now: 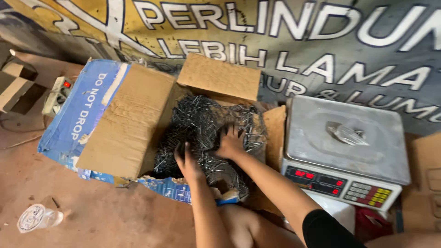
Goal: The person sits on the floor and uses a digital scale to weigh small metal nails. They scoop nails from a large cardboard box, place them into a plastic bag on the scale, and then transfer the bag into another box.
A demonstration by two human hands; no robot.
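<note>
An open cardboard box (124, 119) with blue printed sides lies on the floor, filled with a heap of dark metal nails (202, 119). My left hand (186, 160) digs into the near part of the heap, fingers curled down among the nails. To its right, my right hand (231, 142) rests on top of the heap with fingers spread. Whether either hand grips any nails is hidden. A grey electronic scale (344, 147) stands to the right of the box, and a small clear plastic bag (347, 134) lies on its steel pan.
A clear plastic cup (37, 217) lies on the reddish floor at lower left. A white power strip (56, 94) and a small open cardboard box (16, 87) sit at far left. A printed banner (298, 50) covers the back. More cardboard (425, 183) stands at right.
</note>
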